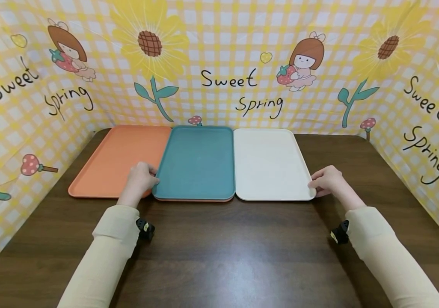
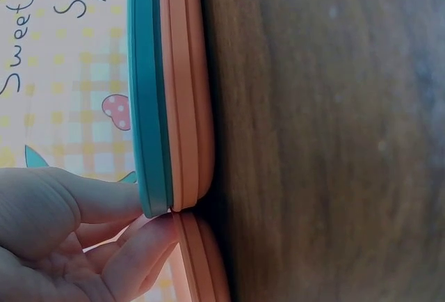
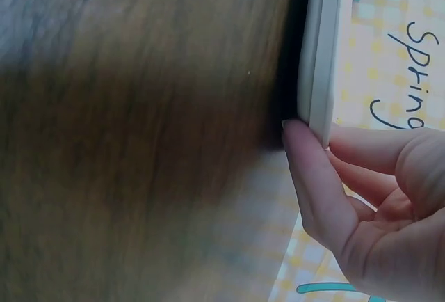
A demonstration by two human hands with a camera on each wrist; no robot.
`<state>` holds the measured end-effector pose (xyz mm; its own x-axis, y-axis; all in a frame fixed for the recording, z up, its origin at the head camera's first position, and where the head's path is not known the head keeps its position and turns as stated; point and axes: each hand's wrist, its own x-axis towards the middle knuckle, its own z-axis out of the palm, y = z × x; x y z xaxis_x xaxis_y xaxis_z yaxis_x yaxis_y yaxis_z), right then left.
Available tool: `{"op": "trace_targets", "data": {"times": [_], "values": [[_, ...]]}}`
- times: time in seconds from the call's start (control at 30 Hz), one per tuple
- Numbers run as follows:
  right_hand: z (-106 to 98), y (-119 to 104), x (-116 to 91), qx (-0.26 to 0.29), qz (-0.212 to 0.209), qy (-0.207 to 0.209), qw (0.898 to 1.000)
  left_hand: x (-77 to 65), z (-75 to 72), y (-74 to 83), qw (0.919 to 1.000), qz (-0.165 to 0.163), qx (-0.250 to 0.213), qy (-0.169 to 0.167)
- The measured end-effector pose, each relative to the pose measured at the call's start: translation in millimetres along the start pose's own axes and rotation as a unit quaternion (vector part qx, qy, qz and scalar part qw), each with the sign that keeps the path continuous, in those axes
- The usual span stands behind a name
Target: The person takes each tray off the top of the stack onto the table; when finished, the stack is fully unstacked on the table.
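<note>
Three trays lie side by side at the back of the table: an orange tray (image 1: 127,158), a teal tray (image 1: 198,162) and a white tray (image 1: 269,164). Beneath the teal tray's rim (image 2: 149,107) a second orange tray (image 2: 188,121) shows in the left wrist view. My left hand (image 1: 140,179) pinches the teal tray's left edge near its front corner, thumb on the rim and fingers below it. At the white tray's front right corner, my right hand (image 1: 327,179) grips the edge (image 3: 320,72), thumb against the rim and a finger underneath.
Dark wooden tabletop (image 1: 219,248) stretches in front of the trays and to their right. A yellow checked cloth (image 1: 219,42) with printed flowers and lettering stands around the back and sides of the table.
</note>
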<state>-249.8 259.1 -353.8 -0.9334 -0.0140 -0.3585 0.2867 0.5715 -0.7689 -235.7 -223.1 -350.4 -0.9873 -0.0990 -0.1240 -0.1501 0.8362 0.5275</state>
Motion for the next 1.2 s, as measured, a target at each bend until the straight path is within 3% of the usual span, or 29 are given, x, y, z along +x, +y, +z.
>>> {"op": "trace_targets", "data": {"times": [0.5,0.83,0.93,1.1,1.2], "values": [[6,-1,1,-0.107,-0.05,0.035,0.992,-1.2,0.0,0.1,1.0,-0.001,0.002,0.0],[7,-4,-2,-0.149,-0.059,0.026,0.987,-1.4,0.2,-1.6,0.9998,0.008,0.013,0.009],[8,-8,-6,-0.195,-0.062,0.03,0.978,-1.8,0.1,-1.9,0.9996,0.013,0.019,0.016],[11,-19,-13,-0.302,-0.072,0.045,0.95,-2.4,-1.0,-0.7,0.9997,0.01,0.019,0.011],[15,-26,-15,-0.331,-0.076,0.041,0.94,-2.7,-1.9,-0.7,0.9999,0.007,0.014,0.004]]}}
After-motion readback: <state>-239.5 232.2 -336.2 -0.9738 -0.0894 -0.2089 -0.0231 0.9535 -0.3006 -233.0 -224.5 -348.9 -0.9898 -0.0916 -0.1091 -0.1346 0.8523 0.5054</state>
